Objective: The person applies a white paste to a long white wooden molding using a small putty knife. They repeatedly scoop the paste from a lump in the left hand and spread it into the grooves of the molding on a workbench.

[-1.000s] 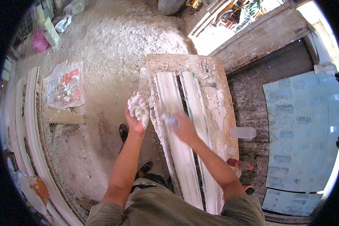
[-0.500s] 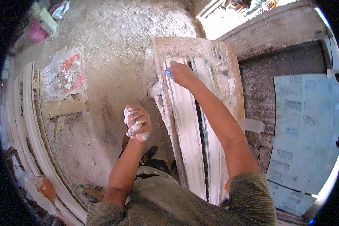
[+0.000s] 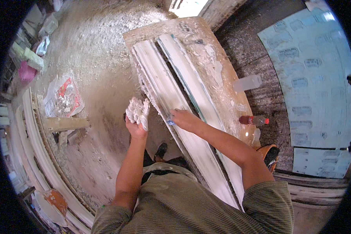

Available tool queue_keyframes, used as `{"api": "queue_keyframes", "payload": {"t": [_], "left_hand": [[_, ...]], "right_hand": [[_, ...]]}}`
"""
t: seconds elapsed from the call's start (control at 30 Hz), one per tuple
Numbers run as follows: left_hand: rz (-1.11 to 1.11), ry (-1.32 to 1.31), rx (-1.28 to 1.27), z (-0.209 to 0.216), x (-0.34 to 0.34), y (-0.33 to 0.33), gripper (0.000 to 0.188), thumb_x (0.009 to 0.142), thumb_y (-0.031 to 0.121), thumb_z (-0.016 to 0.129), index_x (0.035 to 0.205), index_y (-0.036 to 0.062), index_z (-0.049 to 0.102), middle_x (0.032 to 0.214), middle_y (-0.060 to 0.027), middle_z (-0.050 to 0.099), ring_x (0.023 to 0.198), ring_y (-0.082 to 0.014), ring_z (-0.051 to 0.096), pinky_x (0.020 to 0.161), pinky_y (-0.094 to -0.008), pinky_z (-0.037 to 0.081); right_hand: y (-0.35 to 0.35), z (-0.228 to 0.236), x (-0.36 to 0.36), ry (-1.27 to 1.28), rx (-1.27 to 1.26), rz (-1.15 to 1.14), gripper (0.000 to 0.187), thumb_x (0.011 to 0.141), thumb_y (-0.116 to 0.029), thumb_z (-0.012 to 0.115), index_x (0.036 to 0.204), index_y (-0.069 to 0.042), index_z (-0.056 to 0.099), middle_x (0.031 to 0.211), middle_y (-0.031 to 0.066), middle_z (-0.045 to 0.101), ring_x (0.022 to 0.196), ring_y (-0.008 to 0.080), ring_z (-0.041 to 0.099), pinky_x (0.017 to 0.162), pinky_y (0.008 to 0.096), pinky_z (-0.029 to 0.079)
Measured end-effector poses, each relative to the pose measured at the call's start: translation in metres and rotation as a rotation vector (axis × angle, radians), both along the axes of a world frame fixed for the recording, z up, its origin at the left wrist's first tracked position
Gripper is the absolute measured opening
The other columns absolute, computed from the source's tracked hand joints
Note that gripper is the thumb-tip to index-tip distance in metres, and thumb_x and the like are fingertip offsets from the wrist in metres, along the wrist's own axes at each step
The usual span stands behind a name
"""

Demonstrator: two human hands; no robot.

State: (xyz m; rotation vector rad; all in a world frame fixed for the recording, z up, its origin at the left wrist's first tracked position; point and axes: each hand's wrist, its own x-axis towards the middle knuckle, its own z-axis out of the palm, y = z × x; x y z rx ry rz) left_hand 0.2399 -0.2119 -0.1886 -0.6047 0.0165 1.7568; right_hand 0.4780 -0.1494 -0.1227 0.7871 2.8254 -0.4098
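White plaster paste coats the fingers of my left hand [image 3: 135, 128], and a lump of white plaster [image 3: 137, 110] sits in its curled grip, off the left edge of the workboard. My right hand [image 3: 188, 121] is closed on a small blue-and-white piece [image 3: 170, 120]; its exact kind is too small to make out. That piece touches the left edge of a long white grooved moulding [image 3: 160, 78]. A second white moulding [image 3: 183, 66] lies parallel on its right, with a dark gap between them. Both rest on a plaster-smeared board [image 3: 206, 58].
Right of the board are a cloudy plastic bottle [image 3: 249, 82], a red-capped bottle [image 3: 253, 120] and an orange-rimmed container [image 3: 270, 156]. Light-blue sheeting [image 3: 300, 82] stands beyond. More long mouldings [image 3: 46, 156] lie at left, near a wooden support [image 3: 68, 124] and a plaster-strewn sack [image 3: 64, 97].
My right hand has come toward my body along the moulding with the blue-and-white piece. My left hand has turned, showing more of the plaster. The view has shifted to the right.
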Motion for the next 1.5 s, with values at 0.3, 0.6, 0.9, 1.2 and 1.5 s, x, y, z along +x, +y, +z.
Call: {"api": "queue_keyframes", "payload": {"t": [0.3,0.6,0.9,1.2,1.5], "left_hand": [[-0.263,0.068,-0.206,-0.053,0.065,-0.094,0.047,0.095,0.024,0.033,0.122,-0.0071,0.055,0.123,-0.0262,0.059,0.118,-0.0452,0.055,0.107,-0.0710,0.032],[-0.273,0.002,-0.084,0.031,0.076,-0.094,0.047,0.099,0.019,0.032,0.130,-0.0107,0.049,0.132,-0.0287,0.054,0.123,-0.0454,0.053,0.109,-0.0560,0.041],[-0.314,0.165,0.308,0.078,0.098,-0.093,0.040,0.098,0.024,0.038,0.116,-0.0048,0.059,0.114,-0.0186,0.065,0.108,-0.0315,0.062,0.099,-0.0450,0.049],[-0.322,0.875,-0.277,0.042,0.073,-0.096,0.051,0.095,0.028,0.035,0.127,-0.0051,0.056,0.123,-0.0208,0.063,0.111,-0.0356,0.061,0.099,-0.0442,0.049],[0.011,0.137,0.008,0.057,0.005,-0.037,0.046,0.099,0.026,0.036,0.136,0.0017,0.050,0.141,-0.0151,0.052,0.130,-0.0346,0.049,0.117,-0.0544,0.029]], "right_hand": [[-0.056,0.010,0.046,-0.004,-0.166,0.007,0.022,0.083,-0.019,0.062,0.085,0.002,0.061,0.082,0.0236,0.067,0.080,0.0406,0.069,0.071,0.0501,0.055],[-0.071,0.056,0.081,0.426,-0.754,-0.627,0.037,0.081,-0.020,0.075,0.110,0.002,0.068,0.098,0.0125,0.071,0.091,0.0188,0.066,0.082,0.0331,0.051],[-0.155,0.067,0.010,0.987,-0.498,-0.881,0.044,0.088,-0.010,0.065,0.128,0.004,0.052,0.117,0.0147,0.063,0.104,0.0233,0.062,0.093,0.0360,0.049],[-0.188,0.098,-0.032,0.182,0.172,-0.345,0.034,0.084,-0.011,0.055,0.113,0.006,0.051,0.105,0.0190,0.052,0.087,0.0309,0.060,0.072,0.0383,0.052],[-0.085,0.079,-0.013,0.176,-0.450,-0.614,0.029,0.084,-0.017,0.066,0.108,-0.003,0.060,0.093,0.0183,0.059,0.095,0.0358,0.062,0.080,0.0476,0.051]]}}
